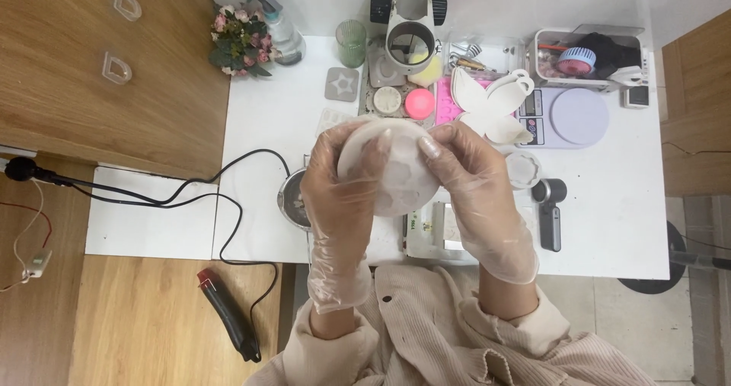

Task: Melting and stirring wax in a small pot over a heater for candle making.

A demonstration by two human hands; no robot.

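Above the white table [624,226], gloved left hand [340,196] and right hand [474,184] both curl closed around a round whitish mould [392,174]; butterfly-shaped mould [491,104] lies beyond.

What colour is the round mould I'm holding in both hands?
The round mould is translucent milky white, held between the left hand and right hand; head view.

Both gloved hands are raised together over the lap, the left hand [344,184] curled at nine o'clock, the right hand [472,180] curled at three o'clock, fingertips pointing toward twelve.

Scale [579,116] right of butterfly mould [491,108], behind round mould [388,169].
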